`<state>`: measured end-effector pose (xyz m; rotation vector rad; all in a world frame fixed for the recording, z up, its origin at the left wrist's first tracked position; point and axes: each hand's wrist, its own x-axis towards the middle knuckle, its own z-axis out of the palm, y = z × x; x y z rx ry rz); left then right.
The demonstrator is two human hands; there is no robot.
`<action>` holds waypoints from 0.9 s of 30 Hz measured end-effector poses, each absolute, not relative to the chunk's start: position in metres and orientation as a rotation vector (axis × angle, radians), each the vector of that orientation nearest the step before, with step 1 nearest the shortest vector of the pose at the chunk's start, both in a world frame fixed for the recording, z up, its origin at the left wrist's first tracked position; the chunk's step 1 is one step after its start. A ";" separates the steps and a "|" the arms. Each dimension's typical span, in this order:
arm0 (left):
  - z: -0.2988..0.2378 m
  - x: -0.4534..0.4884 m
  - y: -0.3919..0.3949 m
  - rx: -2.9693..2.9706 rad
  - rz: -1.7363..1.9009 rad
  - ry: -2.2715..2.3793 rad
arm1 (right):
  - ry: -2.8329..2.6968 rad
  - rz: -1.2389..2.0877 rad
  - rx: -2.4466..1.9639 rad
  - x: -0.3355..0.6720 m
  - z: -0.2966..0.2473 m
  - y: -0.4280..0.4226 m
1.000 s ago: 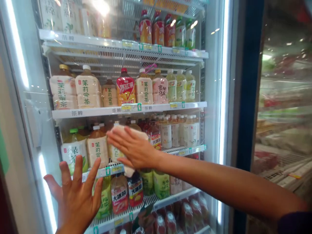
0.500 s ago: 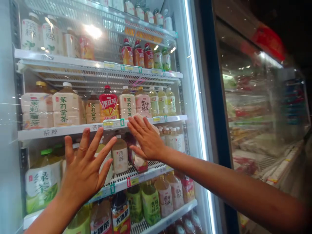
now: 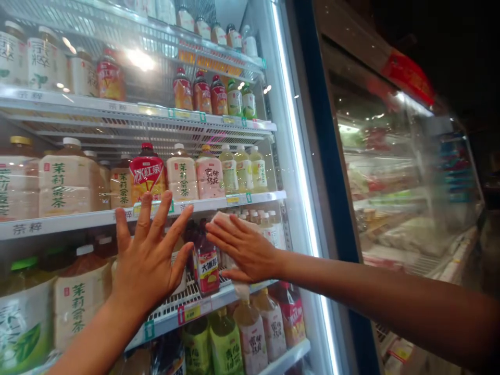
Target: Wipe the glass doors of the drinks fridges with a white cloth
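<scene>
My left hand lies flat on the glass door of a drinks fridge, fingers spread, holding nothing. My right hand is flat on the same glass just to the right, pressing a white cloth against it; the cloth shows above and below the fingers. Behind the glass stand tea bottles: a red-labelled bottle on the shelf above my hands, and a smaller red-labelled bottle between my hands.
White wire shelves hold rows of pale, green and orange bottles. A dark blue door frame borders the glass on the right. Beyond it is another glass-fronted chiller with packed food.
My view has swung left and up. Both hands moved higher on the glass; my right hand with the cloth slid right and then slightly down.
</scene>
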<state>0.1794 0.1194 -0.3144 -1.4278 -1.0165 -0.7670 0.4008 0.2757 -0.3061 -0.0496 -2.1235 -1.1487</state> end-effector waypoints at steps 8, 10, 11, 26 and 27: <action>-0.280 0.201 0.135 -1.364 -0.697 -0.966 | -1.876 -0.936 -0.336 0.409 -0.294 0.288; -0.275 0.205 0.134 -1.369 -0.681 -0.948 | -1.990 -1.049 -0.180 0.416 -0.301 0.294; -0.273 0.206 0.133 -1.372 -0.671 -0.935 | -2.009 -1.090 -0.148 0.421 -0.300 0.299; -0.252 0.184 0.128 -1.344 -0.636 -0.976 | -1.633 -0.798 -0.501 0.429 -0.256 0.320; -0.252 0.182 0.126 -1.344 -0.638 -0.978 | -1.621 -0.783 -0.501 0.427 -0.256 0.317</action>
